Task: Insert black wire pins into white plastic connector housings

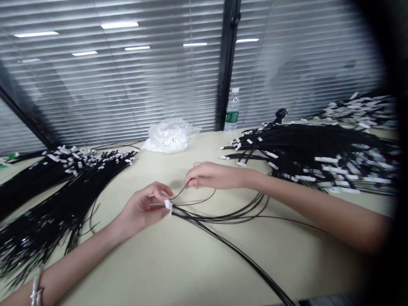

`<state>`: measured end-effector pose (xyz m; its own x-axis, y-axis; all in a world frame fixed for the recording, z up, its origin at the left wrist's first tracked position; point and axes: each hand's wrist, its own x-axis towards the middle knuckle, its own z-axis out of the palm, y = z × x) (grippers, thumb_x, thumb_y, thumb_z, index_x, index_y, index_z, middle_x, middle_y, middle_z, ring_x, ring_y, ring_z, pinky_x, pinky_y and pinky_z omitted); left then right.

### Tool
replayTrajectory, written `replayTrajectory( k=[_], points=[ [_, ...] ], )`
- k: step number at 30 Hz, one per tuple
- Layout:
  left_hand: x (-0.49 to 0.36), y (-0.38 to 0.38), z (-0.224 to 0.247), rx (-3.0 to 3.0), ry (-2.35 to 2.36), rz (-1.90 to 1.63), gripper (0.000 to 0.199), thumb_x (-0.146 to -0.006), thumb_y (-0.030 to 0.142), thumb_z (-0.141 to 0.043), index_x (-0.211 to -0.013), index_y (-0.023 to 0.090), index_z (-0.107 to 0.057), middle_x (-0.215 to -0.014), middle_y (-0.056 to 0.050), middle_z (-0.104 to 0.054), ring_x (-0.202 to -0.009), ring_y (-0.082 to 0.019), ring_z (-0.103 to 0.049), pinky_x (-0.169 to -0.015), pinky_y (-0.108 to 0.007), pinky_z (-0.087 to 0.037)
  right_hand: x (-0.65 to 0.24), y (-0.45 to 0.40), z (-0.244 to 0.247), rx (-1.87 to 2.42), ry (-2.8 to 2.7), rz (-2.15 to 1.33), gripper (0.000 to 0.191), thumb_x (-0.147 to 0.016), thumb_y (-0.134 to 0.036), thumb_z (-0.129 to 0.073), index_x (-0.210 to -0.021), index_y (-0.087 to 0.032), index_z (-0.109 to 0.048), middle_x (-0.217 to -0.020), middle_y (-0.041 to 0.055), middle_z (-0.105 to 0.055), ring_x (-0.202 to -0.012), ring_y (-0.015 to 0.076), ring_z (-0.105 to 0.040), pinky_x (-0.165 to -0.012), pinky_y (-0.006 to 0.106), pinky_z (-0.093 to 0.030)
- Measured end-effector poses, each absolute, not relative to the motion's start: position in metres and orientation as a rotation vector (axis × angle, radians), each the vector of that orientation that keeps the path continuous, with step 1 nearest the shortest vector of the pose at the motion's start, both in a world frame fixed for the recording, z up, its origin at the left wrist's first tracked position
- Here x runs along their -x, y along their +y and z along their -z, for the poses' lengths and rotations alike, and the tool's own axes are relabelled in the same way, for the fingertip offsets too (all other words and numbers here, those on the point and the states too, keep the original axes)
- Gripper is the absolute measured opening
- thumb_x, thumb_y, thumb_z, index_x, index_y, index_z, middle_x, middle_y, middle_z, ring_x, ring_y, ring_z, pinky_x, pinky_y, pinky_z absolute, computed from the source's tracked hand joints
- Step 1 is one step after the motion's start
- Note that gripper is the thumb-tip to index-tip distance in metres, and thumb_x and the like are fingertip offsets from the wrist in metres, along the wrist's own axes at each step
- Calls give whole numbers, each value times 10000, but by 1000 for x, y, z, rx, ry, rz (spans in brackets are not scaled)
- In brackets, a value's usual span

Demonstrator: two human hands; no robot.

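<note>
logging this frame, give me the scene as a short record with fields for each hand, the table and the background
left hand: holds a white connector between thumb and fingers
right hand: pinches a thin black wire near the connector
connector: several black cables run from it across the table
left side: bundles of black cables with white ends
right side: larger heap of black cables with white pieces
far edge: clear plastic bag with white contents, bottle with green label
background: window blinds
wrist: silver-coloured bangle on the left
</note>
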<state>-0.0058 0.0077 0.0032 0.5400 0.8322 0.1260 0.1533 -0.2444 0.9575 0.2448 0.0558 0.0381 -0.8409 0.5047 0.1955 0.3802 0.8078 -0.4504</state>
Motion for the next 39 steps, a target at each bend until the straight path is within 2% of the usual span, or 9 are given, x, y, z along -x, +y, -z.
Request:
replayTrajectory(
  k=[6, 10, 14, 19, 23, 27, 30, 34, 39],
  points=[
    [7, 12, -2, -1674, 795, -808, 181, -718, 148, -652, -732, 151, -472, -1015, -52, -504, -754, -122, -604, -695, -291, -515, -276, 86, -43, 964, -2628, -585, 261, -886, -308, -413, -913, -182, -640, -813, 10, -612, -757, 87, -549, -659, 194, -402],
    [5, 13, -1, -1660, 793, -805, 195, -717, 139, -653, -742, 153, -460, -1000, -37, -501, -736, -122, -624, -709, -311, -527, -288, 95, -41, 1159, -2537, -509, 350, -799, -494, -517, -749, -157, -596, -614, -2, -537, -543, 77, -461, -489, 198, -310],
    [6, 14, 0, -1675, 841, -864, 220, -712, 153, -661, -741, 160, -443, -996, -40, -517, -744, -139, -635, -708, -315, -528, -290, 86, -54, 1222, -2492, -631, 372, -742, -506, -591, -898, -183, -495, -657, -11, -574, -534, 78, -486, -451, 185, -321],
    [6, 13, -1, -1700, 849, -902, 214, -700, 159, -667, -765, 164, -464, -975, -37, -514, -759, -125, -603, -709, -299, -516, -268, 48, -78, 1087, -2181, -611, 377, -814, -443, -521, -1066, -213, -359, -714, -20, -566, -634, 103, -551, -515, 209, -406],
    [6, 13, -2, -1744, 823, -896, 183, -716, 156, -649, -774, 166, -475, -960, -33, -504, -781, -128, -585, -704, -288, -504, -237, 4, -85, 879, -2044, -323, 271, -833, -236, -507, -1066, -204, -373, -996, 13, -542, -923, 114, -547, -782, 263, -447],
    [8, 14, -1, -1776, 830, -896, 180, -724, 143, -638, -766, 169, -466, -937, -24, -504, -792, -130, -569, -719, -291, -490, -216, -25, -73, 808, -2294, -205, 58, -872, -194, -434, -886, -179, -489, -874, -7, -558, -794, 89, -513, -708, 235, -417],
    [9, 14, 0, -1785, 798, -890, 186, -727, 131, -631, -753, 172, -452, -922, -18, -495, -825, -133, -553, -726, -277, -481, -208, -27, -50, 765, -2532, -54, 142, -896, -236, -413, -837, -165, -520, -789, 3, -554, -727, 103, -487, -681, 258, -396],
    [9, 13, 0, -1789, 788, -855, 195, -737, 121, -616, -754, 173, -429, -960, -25, -476, -802, -117, -546, -707, -261, -480, -203, -16, -17, 687, -2656, 438, 121, -852, -230, -484, -797, -139, -542, -780, 47, -540, -776, 161, -474, -732, 323, -369],
    [12, 13, 1, -1864, 708, -804, 192, -750, 88, -587, -756, 177, -417, -990, -29, -447, -830, -130, -557, -743, -309, -506, -202, -10, -7, 701, -2670, 522, 96, -821, -203, -493, -772, -144, -551, -769, 43, -533, -749, 165, -468, -713, 320, -373]
  ],
)
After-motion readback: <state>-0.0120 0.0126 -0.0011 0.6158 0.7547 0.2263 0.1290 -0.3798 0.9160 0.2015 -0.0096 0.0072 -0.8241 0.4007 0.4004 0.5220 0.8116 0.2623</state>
